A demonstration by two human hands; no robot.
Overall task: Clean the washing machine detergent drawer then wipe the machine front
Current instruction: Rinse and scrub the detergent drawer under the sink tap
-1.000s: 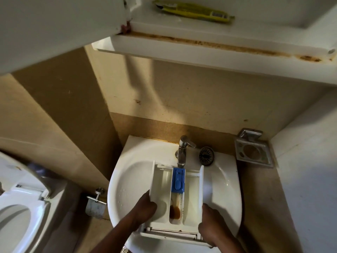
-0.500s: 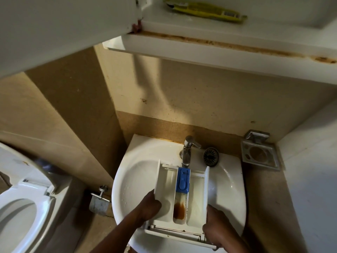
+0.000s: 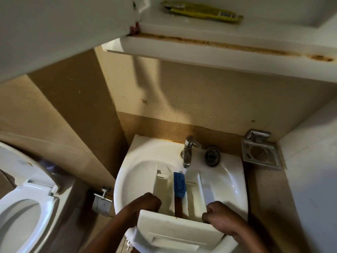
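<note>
Both hands, left [image 3: 145, 203] and right [image 3: 217, 214], clamped on the detergent drawer [image 3: 175, 229], tilted in the sink [image 3: 135, 172] below the running tap [image 3: 187, 152].

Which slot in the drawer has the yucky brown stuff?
The narrow middle slot of the detergent drawer, just below the blue cap. The wider slots on either side look white and clean.

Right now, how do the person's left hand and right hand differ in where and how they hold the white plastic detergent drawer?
The left hand grips the white plastic detergent drawer on its left side wall; the right hand grips its right side wall. The left hand sits slightly farther from the drawer's front panel than the right hand. Both are closed on the drawer, holding it tilted over the white ceramic sink.
</note>
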